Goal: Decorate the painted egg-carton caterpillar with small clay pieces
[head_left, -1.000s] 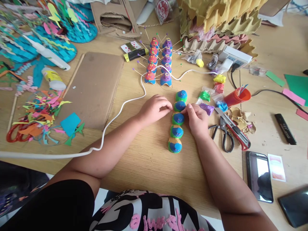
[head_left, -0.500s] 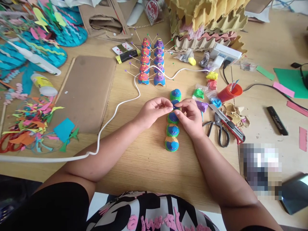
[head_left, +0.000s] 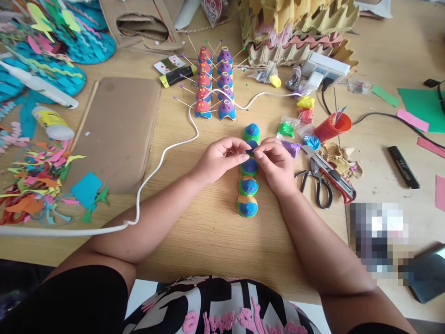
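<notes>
A strip of joined egg-carton cups [head_left: 248, 186], covered in blue and green clay, lies lengthwise on the table in front of me. Over its upper part my left hand [head_left: 224, 157] is closed in a pinch, thumb against forefinger. My right hand [head_left: 277, 163] is pinched too, its fingertips almost meeting the left ones. Whatever sits between the fingertips is too small to name. The hands partly cover the second cup from the far end. Beyond them stand a red-and-blue cup strip [head_left: 203, 93] and a purple-and-blue cup strip [head_left: 225, 93], with sticks poking out.
A white cable [head_left: 166, 155] crosses the table at left, near a cardboard sheet [head_left: 116, 125] and paper scraps [head_left: 38, 178]. To the right lie scissors [head_left: 321, 185], a utility knife [head_left: 330, 172], clay packets [head_left: 291, 148] and an orange cup [head_left: 333, 127]. Egg trays [head_left: 295, 51] are stacked behind.
My right fingers have drawn closer together, the forefinger curling in toward the thumb. My left hand keeps its pinch. The view has shifted slightly.
</notes>
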Demonstrator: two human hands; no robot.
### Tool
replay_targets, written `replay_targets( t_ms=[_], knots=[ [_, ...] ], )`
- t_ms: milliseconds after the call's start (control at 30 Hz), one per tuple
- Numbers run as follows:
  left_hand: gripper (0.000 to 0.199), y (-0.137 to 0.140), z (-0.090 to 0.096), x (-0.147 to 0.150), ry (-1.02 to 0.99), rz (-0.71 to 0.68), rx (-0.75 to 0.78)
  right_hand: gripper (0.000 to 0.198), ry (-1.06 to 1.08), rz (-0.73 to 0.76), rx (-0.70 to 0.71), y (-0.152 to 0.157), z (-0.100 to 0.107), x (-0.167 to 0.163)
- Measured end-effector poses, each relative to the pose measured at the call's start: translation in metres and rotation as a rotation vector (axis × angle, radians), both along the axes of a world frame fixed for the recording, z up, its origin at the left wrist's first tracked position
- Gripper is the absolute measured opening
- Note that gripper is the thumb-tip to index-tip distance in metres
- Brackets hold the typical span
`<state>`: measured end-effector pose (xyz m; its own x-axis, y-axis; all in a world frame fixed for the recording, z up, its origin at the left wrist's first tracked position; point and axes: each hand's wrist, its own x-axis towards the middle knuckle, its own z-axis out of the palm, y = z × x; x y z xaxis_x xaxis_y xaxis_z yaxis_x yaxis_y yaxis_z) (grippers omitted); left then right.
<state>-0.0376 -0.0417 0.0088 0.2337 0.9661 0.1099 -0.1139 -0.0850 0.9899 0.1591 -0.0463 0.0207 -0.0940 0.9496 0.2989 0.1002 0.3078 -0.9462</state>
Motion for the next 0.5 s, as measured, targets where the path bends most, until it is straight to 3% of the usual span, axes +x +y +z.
replay_targets(
  t_ms=[367, 500],
  knots=[
    [0.032, -0.0019, 0.0047, -0.0001, 0.118, 0.046, 0.303, 0.041, 0.076, 0.073, 0.014, 0.0014, -0.0017, 0.0003],
    [0.027, -0.001, 0.0075, -0.0003, 0.132, 0.061, 0.347, 0.041, 0.072, 0.094, 0.006, 0.0019, -0.0021, 0.0002]
  ],
)
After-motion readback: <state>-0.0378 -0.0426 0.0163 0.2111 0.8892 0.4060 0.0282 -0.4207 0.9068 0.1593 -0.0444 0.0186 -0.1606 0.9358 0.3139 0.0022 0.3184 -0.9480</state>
